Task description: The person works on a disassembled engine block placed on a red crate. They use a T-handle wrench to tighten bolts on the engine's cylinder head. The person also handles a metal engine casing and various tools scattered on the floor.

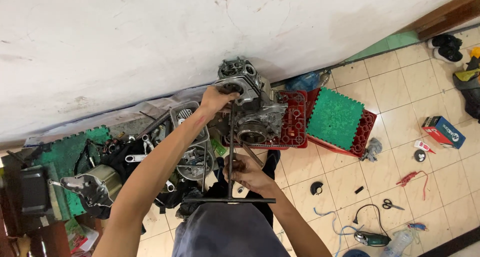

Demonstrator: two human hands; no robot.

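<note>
A grey motorcycle engine [252, 104] stands on a red plastic crate [295, 129] by the white wall. My left hand [216, 99] rests on the engine's cylinder at its left side, steadying it. My right hand [245, 171] is closed around the shaft of a long black T-handle wrench [230, 199], whose tip runs up into the engine. The wrench's crossbar lies level just above my lap.
A metal tray [192, 152] of engine parts and loose spanners [135, 158] lie left. A green mat [336, 117] covers a second red crate. Scissors [392, 204], an angle grinder [375, 238], a red cable [415, 177], boxes and shoes [446, 46] dot the tiled floor at right.
</note>
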